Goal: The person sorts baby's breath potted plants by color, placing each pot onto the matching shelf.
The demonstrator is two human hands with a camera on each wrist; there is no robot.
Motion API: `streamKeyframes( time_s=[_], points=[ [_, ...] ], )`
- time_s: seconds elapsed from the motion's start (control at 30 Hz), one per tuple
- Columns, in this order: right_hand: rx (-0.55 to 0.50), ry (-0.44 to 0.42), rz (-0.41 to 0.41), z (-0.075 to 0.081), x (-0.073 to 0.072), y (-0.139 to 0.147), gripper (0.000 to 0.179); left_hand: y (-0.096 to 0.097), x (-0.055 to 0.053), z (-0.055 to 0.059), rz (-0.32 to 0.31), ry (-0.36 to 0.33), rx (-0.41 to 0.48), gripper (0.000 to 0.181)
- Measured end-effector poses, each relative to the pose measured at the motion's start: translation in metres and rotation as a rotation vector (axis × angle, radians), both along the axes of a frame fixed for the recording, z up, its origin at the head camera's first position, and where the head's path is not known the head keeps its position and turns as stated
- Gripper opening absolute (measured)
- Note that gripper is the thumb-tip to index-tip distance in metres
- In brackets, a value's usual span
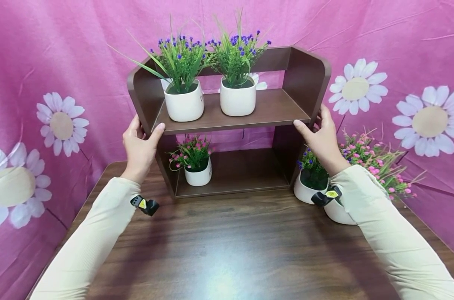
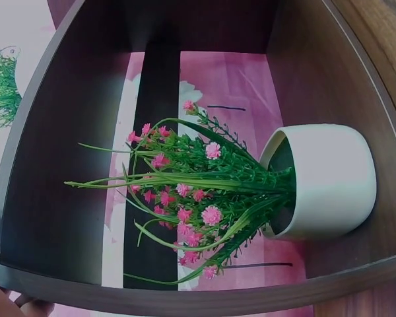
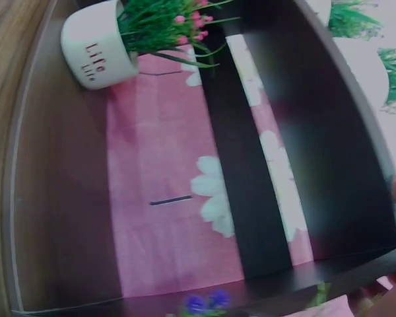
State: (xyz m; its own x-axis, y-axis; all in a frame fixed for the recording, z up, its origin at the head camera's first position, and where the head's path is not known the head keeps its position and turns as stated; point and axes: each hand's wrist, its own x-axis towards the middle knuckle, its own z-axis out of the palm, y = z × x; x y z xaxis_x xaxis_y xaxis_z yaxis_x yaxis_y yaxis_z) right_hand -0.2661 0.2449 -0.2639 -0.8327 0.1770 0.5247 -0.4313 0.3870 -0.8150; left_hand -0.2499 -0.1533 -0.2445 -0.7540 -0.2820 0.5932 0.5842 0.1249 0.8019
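A dark brown two-tier shelf (image 1: 227, 123) stands at the back of the table. My left hand (image 1: 140, 143) grips its left side panel, thumb at the front edge of the upper board and fingers behind the panel. On the opposite side my right hand (image 1: 320, 135) holds the right panel the same way, its fingers partly hidden. Two white pots with purple flowers, a left pot (image 1: 184, 102) and a right pot (image 1: 238, 96), sit on the upper board. A white pot with pink flowers (image 2: 333, 178) stands at the left of the lower board; its "Life" lettering shows in the right wrist view.
Beside the shelf's right side, a white pot with purple flowers (image 1: 310, 187) and one with pink flowers (image 1: 341, 211) stand on the wooden table (image 1: 219, 241), partly behind my right forearm. A pink curtain (image 1: 99, 41) with large white daisies surrounds the table.
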Motion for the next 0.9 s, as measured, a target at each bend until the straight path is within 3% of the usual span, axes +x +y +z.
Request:
streamKeyframes(
  time_s=[0.17, 0.33, 0.57, 0.63, 0.73, 0.83, 0.9],
  points=[
    [-0.039, 0.006, 0.001, 0.016, 0.014, 0.012, 0.068, 0.000, 0.000, 0.000, 0.009, -0.005, -0.011, 0.046],
    [0.021, 0.018, -0.057, 0.033, 0.040, 0.038, 0.064, -0.001, 0.001, 0.000, 0.012, -0.001, -0.022, 0.046],
    [0.060, 0.008, -0.079, 0.033, 0.076, 0.089, 0.059, -0.002, 0.004, 0.000, 0.027, -0.015, -0.044, 0.048],
    [-0.002, 0.040, -0.041, 0.029, 0.083, 0.106, 0.058, -0.002, 0.005, 0.000, 0.032, -0.022, -0.054, 0.048],
    [-0.182, 0.130, 0.029, 0.018, 0.090, 0.130, 0.058, -0.001, 0.005, 0.001, 0.038, -0.033, -0.063, 0.049],
    [-0.389, 0.241, 0.103, 0.002, 0.095, 0.153, 0.056, -0.002, 0.005, 0.001, 0.036, -0.031, -0.063, 0.049],
    [-0.462, 0.298, 0.168, -0.013, 0.096, 0.168, 0.052, -0.002, 0.004, 0.001, 0.035, -0.029, -0.059, 0.049]
  ],
)
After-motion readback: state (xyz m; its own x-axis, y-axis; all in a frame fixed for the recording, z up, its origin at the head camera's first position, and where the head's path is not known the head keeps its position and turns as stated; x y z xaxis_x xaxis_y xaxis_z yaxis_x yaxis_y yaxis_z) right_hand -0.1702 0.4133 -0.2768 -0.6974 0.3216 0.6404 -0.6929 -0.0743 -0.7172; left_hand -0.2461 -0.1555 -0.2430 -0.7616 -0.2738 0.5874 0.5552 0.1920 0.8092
